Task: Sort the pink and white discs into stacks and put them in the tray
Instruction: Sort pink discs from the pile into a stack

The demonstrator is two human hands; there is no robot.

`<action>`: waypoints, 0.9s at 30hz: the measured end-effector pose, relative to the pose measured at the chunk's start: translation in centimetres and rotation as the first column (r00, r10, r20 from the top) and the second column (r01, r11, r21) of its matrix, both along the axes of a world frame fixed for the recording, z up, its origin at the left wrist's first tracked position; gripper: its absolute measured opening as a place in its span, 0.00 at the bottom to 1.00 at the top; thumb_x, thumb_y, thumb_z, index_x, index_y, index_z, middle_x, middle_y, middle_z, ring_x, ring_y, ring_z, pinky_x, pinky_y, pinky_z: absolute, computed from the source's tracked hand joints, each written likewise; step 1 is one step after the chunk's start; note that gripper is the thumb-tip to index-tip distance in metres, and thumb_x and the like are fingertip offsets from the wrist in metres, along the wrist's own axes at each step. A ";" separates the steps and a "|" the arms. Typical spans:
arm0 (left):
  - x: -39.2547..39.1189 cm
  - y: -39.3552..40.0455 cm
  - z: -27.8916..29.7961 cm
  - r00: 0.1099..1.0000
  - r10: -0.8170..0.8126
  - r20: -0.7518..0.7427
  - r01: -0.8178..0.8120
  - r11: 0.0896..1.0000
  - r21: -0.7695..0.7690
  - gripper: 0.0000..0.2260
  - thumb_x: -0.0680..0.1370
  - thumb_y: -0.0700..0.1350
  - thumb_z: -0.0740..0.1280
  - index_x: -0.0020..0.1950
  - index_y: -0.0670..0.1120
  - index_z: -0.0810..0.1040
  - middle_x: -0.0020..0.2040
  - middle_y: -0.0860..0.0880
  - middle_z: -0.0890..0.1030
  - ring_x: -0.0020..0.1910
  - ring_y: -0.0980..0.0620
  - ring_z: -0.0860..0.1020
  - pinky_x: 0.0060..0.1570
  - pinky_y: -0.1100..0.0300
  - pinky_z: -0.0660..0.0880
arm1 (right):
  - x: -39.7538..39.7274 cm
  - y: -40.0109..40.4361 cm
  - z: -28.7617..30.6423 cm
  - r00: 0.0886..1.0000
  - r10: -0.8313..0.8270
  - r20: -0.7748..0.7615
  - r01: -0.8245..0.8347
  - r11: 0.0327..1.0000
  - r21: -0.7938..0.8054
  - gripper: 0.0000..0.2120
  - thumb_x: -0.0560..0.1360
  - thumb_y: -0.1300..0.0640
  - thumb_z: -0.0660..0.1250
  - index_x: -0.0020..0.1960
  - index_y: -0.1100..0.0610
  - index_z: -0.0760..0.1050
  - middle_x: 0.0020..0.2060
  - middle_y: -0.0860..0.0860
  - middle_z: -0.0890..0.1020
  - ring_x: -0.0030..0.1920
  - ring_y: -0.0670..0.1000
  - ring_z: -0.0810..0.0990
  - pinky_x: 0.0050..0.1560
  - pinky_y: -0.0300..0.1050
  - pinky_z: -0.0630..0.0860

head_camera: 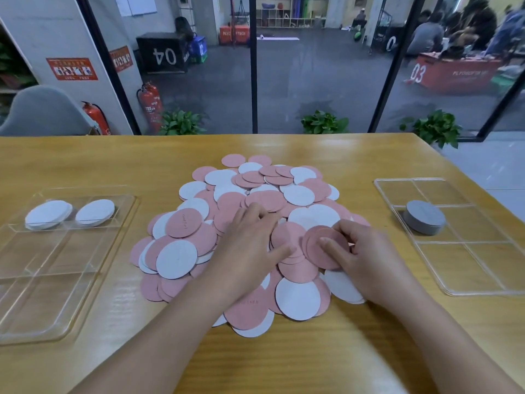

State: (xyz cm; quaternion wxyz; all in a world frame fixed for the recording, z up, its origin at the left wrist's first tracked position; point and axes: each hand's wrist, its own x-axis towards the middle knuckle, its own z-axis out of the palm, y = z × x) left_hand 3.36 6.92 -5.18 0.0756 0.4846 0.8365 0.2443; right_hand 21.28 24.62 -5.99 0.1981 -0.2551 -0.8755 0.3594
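Table (pixel 355 351): wooden, fills the lower half of the view.

Pile (pixel 255 200): pink and white discs, loose and overlapping, at the centre of the table.

Left tray (pixel 17 317): clear, divided, at 9 o'clock from the pile, well apart from it. Two short stacks of white discs (pixel 49 214) (pixel 95 212) stand side by side in its far compartments.

Right tray (pixel 466 280): clear, divided, at 3 o'clock from the pile. One thick stack (pixel 425 217), its top face grey in this light, stands in a left-hand compartment of the middle row.

Left hand (pixel 252 245): lies flat on the pile at its near centre, fingers spread and fairly straight, pressing on pink discs, thumb out toward 3 o'clock.

Right hand (pixel 366 257): at 4 o'clock on the pile, fingers curled round the edge of a small stack of pink discs (pixel 326 245), thumb laid on top.

Plants (pixel 324 122): three, at 12 o'clock beyond the table's far edge, before a glass wall.
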 end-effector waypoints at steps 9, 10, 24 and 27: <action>-0.2 -1.2 -0.2 0.984 0.040 0.175 -0.087 0.958 0.273 0.04 0.83 0.49 0.74 0.54 0.59 0.82 0.51 0.59 0.79 0.54 0.59 0.75 0.52 0.65 0.73 | -0.2 -0.3 0.1 0.999 -0.025 0.037 0.024 1.000 0.015 0.11 0.83 0.47 0.69 0.44 0.47 0.73 0.34 0.48 0.79 0.30 0.47 0.70 0.32 0.41 0.66; -0.3 -1.7 0.0 0.977 0.044 0.209 -0.108 0.946 0.305 0.06 0.83 0.47 0.74 0.51 0.59 0.83 0.48 0.57 0.80 0.51 0.59 0.76 0.48 0.69 0.70 | -0.2 -0.3 0.1 0.999 -0.026 0.037 0.026 1.000 0.007 0.11 0.84 0.47 0.69 0.44 0.47 0.73 0.34 0.49 0.78 0.30 0.47 0.69 0.31 0.41 0.66; -2.0 -4.6 0.9 0.864 -0.094 0.495 -0.165 0.876 0.454 0.07 0.85 0.52 0.74 0.54 0.48 0.84 0.43 0.45 0.82 0.42 0.45 0.79 0.45 0.42 0.82 | 1.4 -1.4 0.4 0.997 0.044 -0.065 -0.046 0.999 -0.023 0.10 0.85 0.49 0.68 0.48 0.53 0.77 0.37 0.52 0.79 0.38 0.56 0.73 0.37 0.54 0.71; -1.7 -4.6 0.8 0.873 -0.112 0.475 -0.122 0.893 0.433 0.07 0.85 0.44 0.73 0.61 0.54 0.82 0.45 0.50 0.84 0.46 0.42 0.81 0.50 0.43 0.79 | 1.3 -1.5 0.5 0.993 0.064 -0.103 -0.070 0.996 -0.057 0.11 0.85 0.48 0.68 0.48 0.55 0.77 0.38 0.56 0.78 0.36 0.54 0.71 0.35 0.52 0.68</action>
